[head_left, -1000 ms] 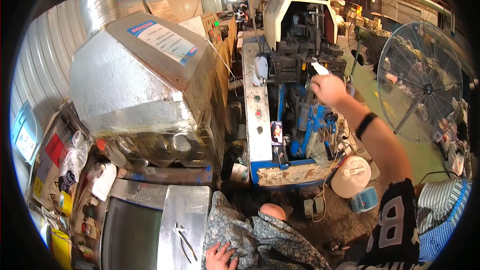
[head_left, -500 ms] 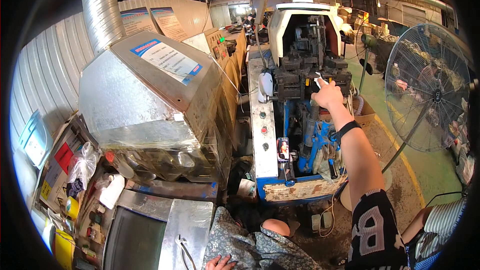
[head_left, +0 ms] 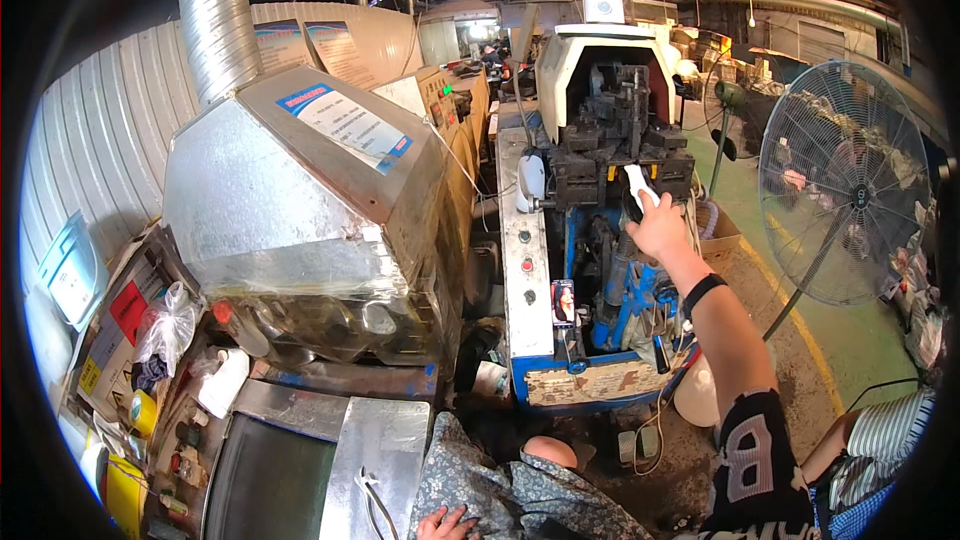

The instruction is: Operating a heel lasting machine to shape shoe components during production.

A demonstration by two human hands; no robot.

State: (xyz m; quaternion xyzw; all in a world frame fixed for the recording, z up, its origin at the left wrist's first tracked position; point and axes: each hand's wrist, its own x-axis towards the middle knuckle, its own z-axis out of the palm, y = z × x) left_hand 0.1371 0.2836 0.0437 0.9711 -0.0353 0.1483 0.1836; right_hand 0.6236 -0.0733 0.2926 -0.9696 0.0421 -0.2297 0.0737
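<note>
My right hand (head_left: pixel 660 228) reaches forward, fingers closed on the lower end of a white elongated piece (head_left: pixel 637 182); its exact kind does not show. The piece slants up in front of the dark metal clamping head of the machine (head_left: pixel 592 180); whether they touch, I cannot tell. Low in the picture, my left hand (head_left: pixel 444 524) lies on the dark floral cloth (head_left: pixel 480 485) over my lap, its fingers spread and holding nothing. Beside it, a pair of pliers (head_left: pixel 374 500) rests on a bare metal plate (head_left: pixel 365 440).
A metal hood (head_left: pixel 290 190) with a duct stands left. On the machine's front are push buttons (head_left: pixel 526 265) and a phone (head_left: pixel 563 303). A large fan (head_left: pixel 860 195) stands right. Near the lower right edge is striped cloth (head_left: pixel 895 440) beside a bare limb.
My right hand has drawn back toward me and slightly down with the white piece, more of which now shows below the clamping head. My left hand has stayed on the cloth.
</note>
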